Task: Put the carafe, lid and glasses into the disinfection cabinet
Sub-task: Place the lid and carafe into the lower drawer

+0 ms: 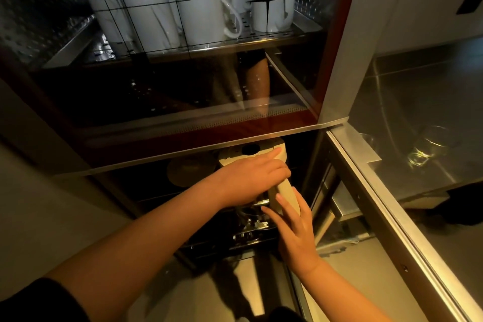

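Note:
The carafe (251, 210) is inside the lower compartment of the disinfection cabinet (198, 136), on a wire rack. Its cream lid (245, 155) with a black centre sits on top, and a cream handle (287, 195) runs down its right side. My left hand (251, 178) lies over the lid and the top of the handle, fingers curled around it. My right hand (292, 227) grips the lower part of the handle from below. The glass body is mostly hidden under my hands. Faint glasses (423, 150) show as a reflection in the open steel door.
The upper compartment behind a shut glass door holds several white mugs (198, 13) on a perforated shelf. A pale plate (188, 171) stands behind the carafe. The lower door (386, 212) is swung open to the right. Grey floor lies below.

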Tool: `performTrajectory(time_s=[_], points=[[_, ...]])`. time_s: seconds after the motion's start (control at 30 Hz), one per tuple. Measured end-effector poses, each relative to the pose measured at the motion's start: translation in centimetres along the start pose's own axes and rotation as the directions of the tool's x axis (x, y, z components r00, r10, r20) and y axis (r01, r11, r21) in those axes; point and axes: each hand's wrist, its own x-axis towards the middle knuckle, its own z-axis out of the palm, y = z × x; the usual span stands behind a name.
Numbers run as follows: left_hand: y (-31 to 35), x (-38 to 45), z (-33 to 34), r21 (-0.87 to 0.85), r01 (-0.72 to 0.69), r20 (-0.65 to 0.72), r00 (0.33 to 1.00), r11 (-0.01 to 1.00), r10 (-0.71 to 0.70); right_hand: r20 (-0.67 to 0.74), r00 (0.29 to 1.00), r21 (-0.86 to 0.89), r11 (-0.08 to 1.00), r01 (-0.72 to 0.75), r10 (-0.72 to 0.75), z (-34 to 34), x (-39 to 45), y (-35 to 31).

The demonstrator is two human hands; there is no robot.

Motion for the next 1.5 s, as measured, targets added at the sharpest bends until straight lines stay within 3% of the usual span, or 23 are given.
performTrajectory(time_s=[0.07, 0.2, 0.4, 0.8, 0.9, 0.97, 1.03, 1.1, 1.2, 1.37, 1.5], points=[[0.1, 0.1, -0.5, 0.004, -0.019, -0.024, 1.0, 1.0, 0.019, -0.151, 0.982, -0.079, 0.991, 0.104, -0.115, 0.0, 0.9, -0.1], [0.0, 0.3, -1.1, 0.011, -0.033, -0.045, 0.998, 0.999, 0.034, -0.234, 0.966, -0.117, 0.99, 0.082, -0.107, 0.1, 1.3, -0.4], [-0.9, 1.0, -0.6, 0.046, -0.019, -0.048, 0.999, 0.999, 0.021, -0.254, 0.958, -0.153, 0.984, 0.095, -0.132, 1.5, 2.0, 0.8], [-1.3, 0.8, 0.9, 0.177, -0.023, -0.157, 0.986, 0.984, 0.052, -0.152, 0.983, -0.203, 0.977, 0.073, -0.105, 2.5, 2.7, 0.6], [-1.1, 0.6, 1.8, 0.15, 0.027, -0.189, 0.982, 0.988, 0.002, -0.069, 0.996, -0.177, 0.983, 0.049, -0.062, 2.9, 2.9, 0.5], [-1.0, 0.0, 2.6, 0.12, 0.077, -0.21, 0.976, 0.99, -0.051, -0.091, 0.996, -0.09, 0.996, -0.028, 0.02, 3.2, 3.4, 0.5], [-0.8, -1.3, 4.1, 0.056, 0.176, -0.222, 0.962, 0.983, -0.16, -0.054, 0.996, 0.001, 0.998, -0.069, 0.069, 3.2, 4.4, 0.6], [-0.5, -2.9, 5.8, -0.002, 0.307, -0.187, 0.935, 0.952, -0.302, 0.0, 1.0, -0.002, 1.0, -0.018, 0.018, 3.3, 5.0, 0.6], [0.0, -4.7, 8.2, -0.041, 0.429, -0.11, 0.896, 0.902, -0.431, 0.039, 0.998, 0.016, 0.999, -0.052, 0.052, 3.5, 5.6, 0.6], [0.7, -4.7, 9.5, -0.204, 0.462, -0.073, 0.872, 0.863, -0.484, -0.002, 0.982, 0.178, 0.966, -0.188, 0.191, 4.0, 5.5, 0.0], [1.0, -3.8, 9.3, -0.381, 0.481, -0.032, 0.847, 0.79, -0.531, 0.002, 0.965, 0.198, 0.946, -0.256, 0.261, 4.7, 6.3, -0.4]])
